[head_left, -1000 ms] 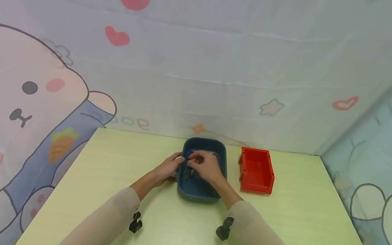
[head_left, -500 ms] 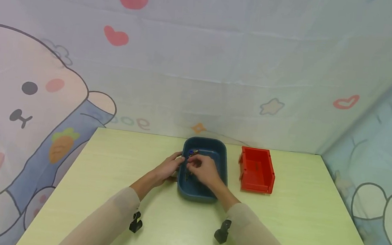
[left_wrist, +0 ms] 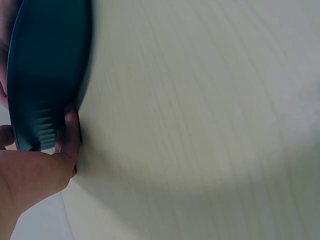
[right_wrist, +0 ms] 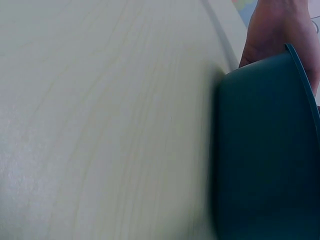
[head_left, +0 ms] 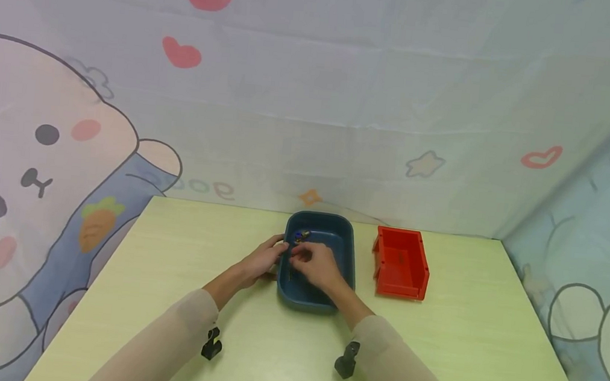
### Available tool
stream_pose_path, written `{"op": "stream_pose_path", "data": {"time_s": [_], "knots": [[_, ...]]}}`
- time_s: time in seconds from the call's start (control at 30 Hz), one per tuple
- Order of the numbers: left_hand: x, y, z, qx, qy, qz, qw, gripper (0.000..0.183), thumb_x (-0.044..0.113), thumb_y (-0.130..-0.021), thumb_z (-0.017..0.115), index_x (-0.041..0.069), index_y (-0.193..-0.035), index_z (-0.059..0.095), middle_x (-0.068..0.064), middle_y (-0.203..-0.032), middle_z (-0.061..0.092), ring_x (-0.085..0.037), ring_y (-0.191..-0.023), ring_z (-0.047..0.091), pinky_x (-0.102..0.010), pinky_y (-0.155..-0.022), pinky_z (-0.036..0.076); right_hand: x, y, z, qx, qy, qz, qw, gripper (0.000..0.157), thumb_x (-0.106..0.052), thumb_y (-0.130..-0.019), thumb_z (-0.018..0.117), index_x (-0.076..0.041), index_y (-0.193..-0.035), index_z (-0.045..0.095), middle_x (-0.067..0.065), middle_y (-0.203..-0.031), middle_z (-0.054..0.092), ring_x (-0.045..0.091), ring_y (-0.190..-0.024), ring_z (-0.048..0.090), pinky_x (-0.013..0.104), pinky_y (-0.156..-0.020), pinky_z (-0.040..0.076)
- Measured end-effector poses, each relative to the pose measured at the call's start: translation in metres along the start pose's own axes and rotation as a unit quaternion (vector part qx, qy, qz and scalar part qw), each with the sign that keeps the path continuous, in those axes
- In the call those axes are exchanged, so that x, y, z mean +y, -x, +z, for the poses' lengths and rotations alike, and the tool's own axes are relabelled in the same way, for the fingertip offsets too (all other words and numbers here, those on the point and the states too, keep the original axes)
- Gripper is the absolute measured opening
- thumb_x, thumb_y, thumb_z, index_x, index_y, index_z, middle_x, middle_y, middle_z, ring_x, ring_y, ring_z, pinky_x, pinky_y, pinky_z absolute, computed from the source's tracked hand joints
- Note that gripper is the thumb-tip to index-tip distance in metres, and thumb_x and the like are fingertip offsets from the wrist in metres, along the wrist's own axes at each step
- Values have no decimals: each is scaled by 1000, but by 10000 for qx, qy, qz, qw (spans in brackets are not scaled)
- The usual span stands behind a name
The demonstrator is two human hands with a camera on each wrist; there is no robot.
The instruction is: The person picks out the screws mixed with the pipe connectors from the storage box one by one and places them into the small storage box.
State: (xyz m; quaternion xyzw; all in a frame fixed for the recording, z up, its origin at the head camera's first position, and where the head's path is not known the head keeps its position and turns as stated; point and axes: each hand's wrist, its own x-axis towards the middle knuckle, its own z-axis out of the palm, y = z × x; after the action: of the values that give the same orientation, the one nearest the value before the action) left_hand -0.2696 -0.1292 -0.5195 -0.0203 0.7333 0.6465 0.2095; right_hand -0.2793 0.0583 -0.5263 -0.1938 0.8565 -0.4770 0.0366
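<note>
A dark blue, round-cornered bin (head_left: 314, 302) stands on the table in the head view. On its left side, my left hand (head_left: 259, 263) grips the wall, thumb at the rim and fingers along the outside. The left wrist view shows those fingers (left_wrist: 71, 127) curled against the bin's outer wall. My right hand (head_left: 317, 266) reaches inside, its fingers bent together low near the left wall. Whatever they touch is hidden; I cannot tell if something is pinched. Just beyond lie small blue and brass-coloured pieces (head_left: 302, 235), with a thin piece (head_left: 290, 274) below the fingertips.
To the right of the bin is a red open-front parts bin (head_left: 401, 264). The pale wooden table (head_left: 192, 229) ends against a printed cloth backdrop (head_left: 313, 94). Each sleeve carries a black wrist mount (head_left: 211, 344).
My right hand has shifted slightly toward me inside the blue bin, uncovering the small blue and brass-coloured pieces near the back left. The left hand keeps its place on the wall.
</note>
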Motion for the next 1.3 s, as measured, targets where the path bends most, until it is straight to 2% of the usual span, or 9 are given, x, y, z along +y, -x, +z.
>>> {"op": "stream_pose_path", "data": {"time_s": [0.37, 0.87, 1.17, 1.3], "knots": [[0, 0, 2, -29, -64, 23, 10000, 57, 34, -114, 42, 15, -167, 30, -21, -153, 53, -36, -138, 55, -40, -85, 59, 2, 1, -4, -200, 402, -106, 9989, 9, -8, -93, 80, -4, -101, 80, 2, -90, 76, 14, -83, 71, 32, -78, 58], [0, -1, -1, 7, -45, -10, 10000, 58, 34, -114, 42, 15, -167, 29, -23, -153, 54, -36, -139, 54, -38, -82, 58, 2, 1, -1, -393, 652, -85, 9971, 7, -6, -89, 82, -7, -94, 78, 0, -84, 75, 11, -78, 69, 30, -75, 57], [0, 2, 1, 55, -61, -38, 10000, 58, 35, -114, 43, 16, -167, 29, -22, -153, 53, -37, -138, 55, -39, -85, 58, 5, -3, 7, -509, 1294, -573, 9886, 5, -5, -88, 79, -5, -92, 77, -1, -80, 71, 11, -74, 64, 27, -70, 53], [1, 3, 2, 83, -95, -38, 9999, 58, 34, -114, 43, 15, -167, 29, -22, -156, 51, -37, -139, 55, -40, -86, 58, 6, -4, 8, -551, 1381, -647, 9868, 6, -5, -88, 80, -7, -91, 76, -3, -79, 68, 10, -73, 61, 27, -69, 52]]}}
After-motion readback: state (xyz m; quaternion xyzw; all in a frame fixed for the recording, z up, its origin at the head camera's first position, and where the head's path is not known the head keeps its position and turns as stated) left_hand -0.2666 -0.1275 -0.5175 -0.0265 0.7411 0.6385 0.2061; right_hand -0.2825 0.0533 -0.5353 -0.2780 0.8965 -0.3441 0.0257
